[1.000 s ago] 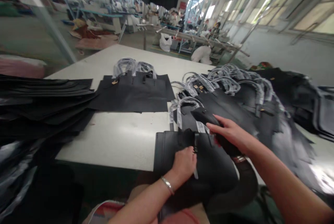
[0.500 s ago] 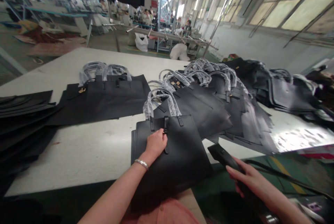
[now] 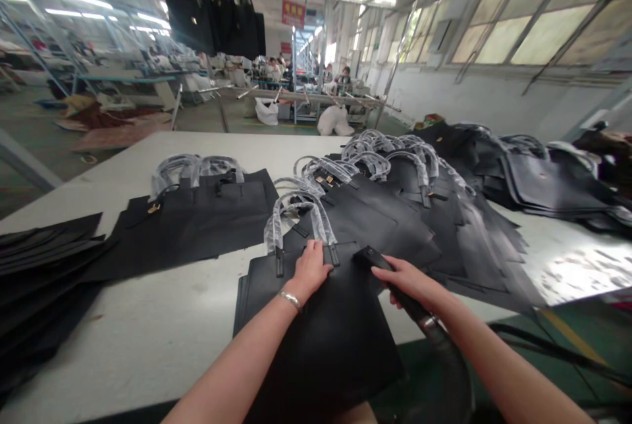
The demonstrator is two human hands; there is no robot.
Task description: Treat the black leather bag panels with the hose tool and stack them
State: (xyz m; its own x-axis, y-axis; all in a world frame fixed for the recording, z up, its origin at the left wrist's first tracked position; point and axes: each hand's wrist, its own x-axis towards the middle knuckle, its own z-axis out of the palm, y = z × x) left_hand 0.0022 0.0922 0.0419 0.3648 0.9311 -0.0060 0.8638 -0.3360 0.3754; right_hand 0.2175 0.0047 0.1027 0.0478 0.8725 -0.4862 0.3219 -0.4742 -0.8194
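- the black bag (image 3: pixel 340 332) lies at your 12 o'clock, over the near side of the desk (image 3: pixel 168 325); it looks light, smooth and bendable, easily creased.
- your left hand (image 3: pixel 310 271) rests on its top edge, fingers close together; whether they pinch anything, you cannot tell.
- hold that edge between the handles' (image 3: pixel 275 230) ends; their film wrap may slip.
- your right hand (image 3: pixel 409 280), at 1 o'clock, is closed round the black tool (image 3: pixel 370 257); the grip looks rigid.

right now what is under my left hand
Your left hand is on the nearest black bag, near its top edge, between the two ends of a plastic-wrapped handle. The patch directly beneath is covered and cannot be seen.
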